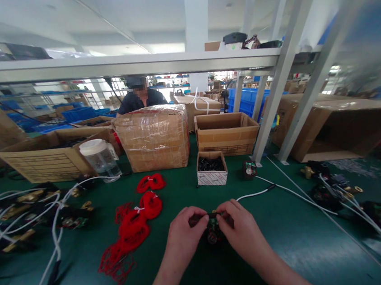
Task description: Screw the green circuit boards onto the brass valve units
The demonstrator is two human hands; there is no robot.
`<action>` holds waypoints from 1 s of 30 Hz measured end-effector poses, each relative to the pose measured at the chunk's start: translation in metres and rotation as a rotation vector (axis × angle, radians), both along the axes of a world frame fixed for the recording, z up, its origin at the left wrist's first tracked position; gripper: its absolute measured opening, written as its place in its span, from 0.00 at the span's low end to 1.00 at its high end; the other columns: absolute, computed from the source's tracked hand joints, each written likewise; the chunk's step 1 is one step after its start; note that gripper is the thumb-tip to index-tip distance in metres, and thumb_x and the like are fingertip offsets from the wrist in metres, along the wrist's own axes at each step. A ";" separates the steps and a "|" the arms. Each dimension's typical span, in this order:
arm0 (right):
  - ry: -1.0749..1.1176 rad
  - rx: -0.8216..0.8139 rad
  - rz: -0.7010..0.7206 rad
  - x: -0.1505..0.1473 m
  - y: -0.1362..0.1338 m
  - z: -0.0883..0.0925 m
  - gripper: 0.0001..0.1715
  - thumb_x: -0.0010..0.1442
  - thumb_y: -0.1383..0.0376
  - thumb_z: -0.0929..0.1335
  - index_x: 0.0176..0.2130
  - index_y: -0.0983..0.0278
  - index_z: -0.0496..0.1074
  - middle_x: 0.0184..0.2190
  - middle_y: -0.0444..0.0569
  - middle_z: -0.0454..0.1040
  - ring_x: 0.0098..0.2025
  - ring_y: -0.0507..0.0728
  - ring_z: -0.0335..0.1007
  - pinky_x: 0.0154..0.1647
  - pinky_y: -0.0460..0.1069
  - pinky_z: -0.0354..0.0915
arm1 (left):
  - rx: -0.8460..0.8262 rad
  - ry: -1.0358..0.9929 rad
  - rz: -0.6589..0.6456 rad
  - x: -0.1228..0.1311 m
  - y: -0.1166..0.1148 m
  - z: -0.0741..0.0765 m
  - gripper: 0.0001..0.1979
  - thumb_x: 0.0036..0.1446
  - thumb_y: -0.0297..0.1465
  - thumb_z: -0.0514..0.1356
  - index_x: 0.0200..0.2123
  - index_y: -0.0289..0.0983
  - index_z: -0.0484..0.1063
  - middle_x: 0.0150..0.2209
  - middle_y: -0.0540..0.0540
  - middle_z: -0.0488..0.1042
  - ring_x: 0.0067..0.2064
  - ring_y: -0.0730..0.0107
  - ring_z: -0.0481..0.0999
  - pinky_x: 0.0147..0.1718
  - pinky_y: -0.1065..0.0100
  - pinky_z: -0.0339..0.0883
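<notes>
A small black unit with a green circuit board (212, 236) sits on the green table in front of me, a white cable running off to its right. My left hand (186, 231) pinches its upper left edge between thumb and fingers. From the other side, my right hand (238, 224) is closed on the upper right edge. The fingertips almost meet over a dark strip at the top, and they hide part of the unit. Just beyond stands a small open carton (212, 178) of black parts. A similar unit (249, 170) lies to its right.
Red wire bundles (131, 228) lie to the left, near a pile of cabled brass-fitted units (72, 216). More such units (325, 196) are at right. Cardboard boxes (154, 139), a plastic jar (99, 159) and shelf posts (268, 107) line the back. A person (141, 95) sits beyond.
</notes>
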State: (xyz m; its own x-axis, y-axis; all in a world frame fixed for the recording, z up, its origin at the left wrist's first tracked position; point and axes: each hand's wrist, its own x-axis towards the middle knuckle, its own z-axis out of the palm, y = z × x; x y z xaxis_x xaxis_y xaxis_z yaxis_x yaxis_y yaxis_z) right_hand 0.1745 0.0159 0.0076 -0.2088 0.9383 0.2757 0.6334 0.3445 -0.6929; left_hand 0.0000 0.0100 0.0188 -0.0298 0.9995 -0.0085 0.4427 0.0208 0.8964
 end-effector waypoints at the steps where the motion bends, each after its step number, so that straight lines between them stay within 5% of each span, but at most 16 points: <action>1: 0.004 -0.002 -0.006 -0.001 0.001 0.000 0.08 0.62 0.73 0.66 0.37 0.61 0.71 0.35 0.45 0.69 0.34 0.55 0.69 0.35 0.49 0.64 | -0.006 -0.003 0.005 0.000 0.000 0.001 0.09 0.53 0.35 0.60 0.33 0.38 0.78 0.34 0.48 0.78 0.36 0.65 0.79 0.39 0.65 0.70; 11: 0.048 -0.055 -0.037 -0.006 0.006 0.003 0.06 0.60 0.72 0.67 0.34 0.62 0.72 0.32 0.44 0.67 0.32 0.54 0.67 0.34 0.48 0.62 | -0.037 0.012 0.036 0.004 0.003 0.000 0.08 0.52 0.35 0.60 0.31 0.39 0.76 0.32 0.49 0.77 0.37 0.65 0.77 0.38 0.65 0.68; 18: 0.316 -0.338 0.058 0.007 0.014 -0.003 0.12 0.66 0.61 0.63 0.37 0.62 0.74 0.32 0.44 0.72 0.33 0.55 0.69 0.33 0.47 0.64 | -0.081 -0.046 0.012 0.003 0.002 -0.002 0.10 0.54 0.38 0.59 0.33 0.38 0.75 0.34 0.48 0.77 0.38 0.63 0.76 0.39 0.65 0.67; 24: 0.211 -0.215 0.040 0.005 0.019 -0.012 0.05 0.60 0.64 0.67 0.35 0.62 0.73 0.29 0.43 0.70 0.32 0.54 0.67 0.32 0.48 0.63 | -0.106 -0.080 0.022 0.004 0.004 -0.006 0.10 0.52 0.39 0.61 0.32 0.38 0.75 0.33 0.49 0.76 0.38 0.63 0.75 0.38 0.65 0.66; 30: 0.293 -0.286 0.060 0.008 0.021 -0.019 0.07 0.58 0.61 0.68 0.36 0.62 0.74 0.30 0.44 0.71 0.32 0.55 0.67 0.34 0.48 0.63 | -0.111 -0.141 0.016 0.002 0.005 -0.007 0.12 0.51 0.40 0.62 0.33 0.37 0.76 0.33 0.48 0.77 0.37 0.63 0.76 0.38 0.66 0.67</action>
